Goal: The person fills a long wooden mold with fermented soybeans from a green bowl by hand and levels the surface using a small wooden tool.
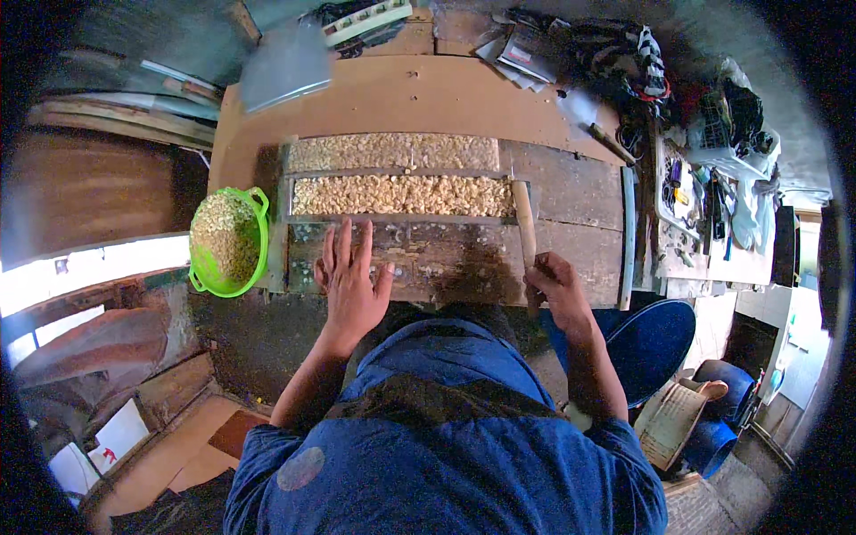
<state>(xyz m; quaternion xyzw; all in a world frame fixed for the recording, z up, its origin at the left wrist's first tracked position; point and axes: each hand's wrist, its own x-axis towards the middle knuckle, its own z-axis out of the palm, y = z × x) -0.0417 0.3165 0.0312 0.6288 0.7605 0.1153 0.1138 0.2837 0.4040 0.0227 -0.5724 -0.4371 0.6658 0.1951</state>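
The right hand (555,283) covered part of the wooden rod (524,218), and its palm was hidden. Whether the fingertips of the left hand (352,281) touched the counter (575,241) could not be told. The pale bits (401,196) were too small to identify. The right forearm (599,370) hid some of a blue barrel (658,343), the lower edge cut off the blue shirt (428,486), and the dark tangle (593,53) was indistinct

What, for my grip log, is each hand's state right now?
Left hand: open, palm down, nothing visibly held.
Right hand: closed, holding a wooden rod.
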